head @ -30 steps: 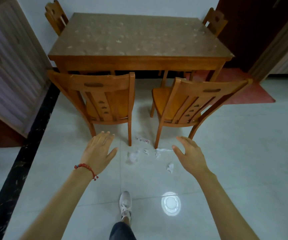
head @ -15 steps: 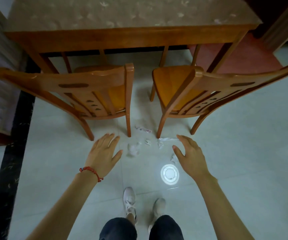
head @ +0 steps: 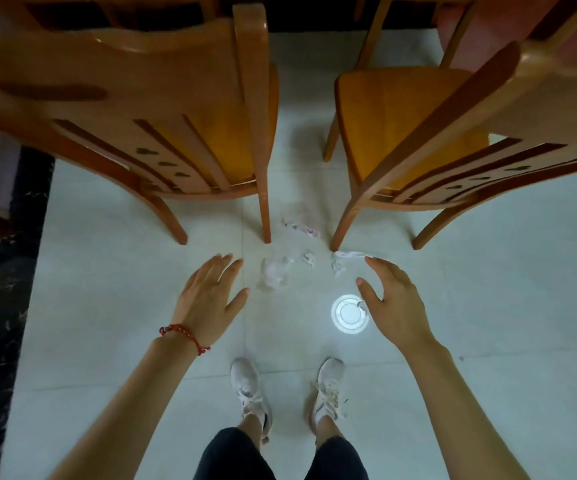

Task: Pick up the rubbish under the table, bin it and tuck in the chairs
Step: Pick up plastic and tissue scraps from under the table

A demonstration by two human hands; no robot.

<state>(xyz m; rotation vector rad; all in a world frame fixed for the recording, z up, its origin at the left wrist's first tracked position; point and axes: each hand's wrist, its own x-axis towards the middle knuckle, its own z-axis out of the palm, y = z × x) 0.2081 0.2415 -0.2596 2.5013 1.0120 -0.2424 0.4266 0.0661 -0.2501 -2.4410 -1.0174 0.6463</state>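
Observation:
Several bits of rubbish lie on the pale tiled floor between two wooden chairs: a crumpled clear wrapper [head: 275, 274], a small paper scrap [head: 309, 258], a pink-printed wrapper [head: 301, 228] and crumpled white tissue [head: 344, 259]. My left hand [head: 211, 299], with a red bead bracelet, hovers open just left of the clear wrapper. My right hand [head: 392, 303] hovers open just right of the tissue, and holds nothing. The left chair [head: 162, 109] and right chair [head: 429, 133] stand pulled out, backs towards me. The table's front edge is barely in view at the top.
A bright round reflection of a ceiling light [head: 349, 312] shines on the floor by my right thumb. My two white shoes [head: 250, 389] stand just behind the hands. A black marble strip [head: 6, 306] runs along the left. A reddish mat [head: 509, 22] lies at the top right.
I have stepped closer and leaned down, so the chairs and rubbish fill more of the view. Both hands stay open and have come nearer the rubbish. Both feet now stand side by side.

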